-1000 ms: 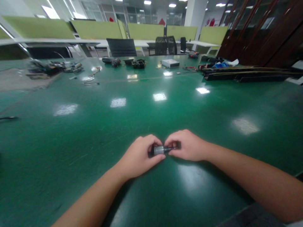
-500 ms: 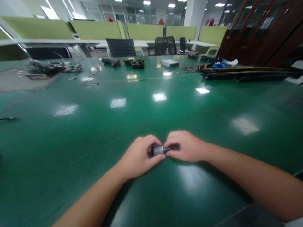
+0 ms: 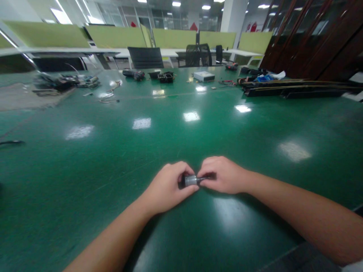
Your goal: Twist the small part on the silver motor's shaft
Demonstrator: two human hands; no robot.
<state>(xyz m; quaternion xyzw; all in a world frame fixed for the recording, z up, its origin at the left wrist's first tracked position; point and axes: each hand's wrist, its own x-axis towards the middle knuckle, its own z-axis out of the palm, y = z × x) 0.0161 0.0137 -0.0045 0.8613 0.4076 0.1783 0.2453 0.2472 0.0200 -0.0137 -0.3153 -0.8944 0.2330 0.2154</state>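
Between my two hands lies a small grey-and-black cylinder, on its side, with a silvery middle and dark ends. Its exact kind does not show. My left hand is closed round it, the thumb along the near side and the fingers along the far side. The fingertips of my right hand pinch the thin dark end that points right. My right fingers partly cover that end. Both hands are low over the green tabletop, with the fingertips of the two almost touching.
Loose electronic parts lie at the back left, near a cable. Along the far edge sit a power tool, black brackets and a white box. Long black strips lie at the back right. A dark cable end reaches in from the left.
The view has shifted very slightly. My hands and the cylinder keep nearly the same pose, with no clear movement between them.
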